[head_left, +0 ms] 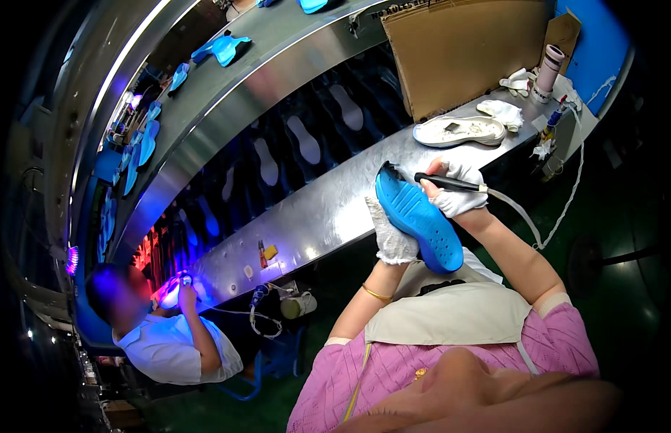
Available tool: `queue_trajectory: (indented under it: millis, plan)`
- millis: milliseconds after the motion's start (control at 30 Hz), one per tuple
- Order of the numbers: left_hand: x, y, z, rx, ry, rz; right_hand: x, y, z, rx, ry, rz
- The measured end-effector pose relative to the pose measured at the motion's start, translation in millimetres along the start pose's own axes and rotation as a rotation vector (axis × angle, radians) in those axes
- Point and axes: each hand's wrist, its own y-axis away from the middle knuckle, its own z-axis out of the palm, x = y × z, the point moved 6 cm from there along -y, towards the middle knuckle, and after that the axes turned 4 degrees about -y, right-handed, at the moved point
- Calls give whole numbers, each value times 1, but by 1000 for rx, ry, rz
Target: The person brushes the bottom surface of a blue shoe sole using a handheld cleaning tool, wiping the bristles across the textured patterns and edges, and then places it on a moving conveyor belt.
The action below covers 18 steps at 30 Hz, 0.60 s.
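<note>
Right-hand fingers (430, 190) pinch a black corded tool (456, 184) as the left hand (394, 238), fingers largely hidden, cradles a blue sole (416, 216), likely light, flexible, best held mid-edge.

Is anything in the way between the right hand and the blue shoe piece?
Only the black pen-shaped tool that the right hand itself holds, its tip near the upper end of the blue shoe piece; contact is unclear. Nothing else visible intervenes: the gloved left hand holds the piece from its left side.
</note>
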Motion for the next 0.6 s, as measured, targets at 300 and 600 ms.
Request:
queue_trajectory:
  millis: [300,600]
  plan:
    - [1,-4,-16,40,-68,-22,5,11,10,-99,-133,111]
    - [18,-3,-14,40,-110,-97,5,27,16,-234,80,39]
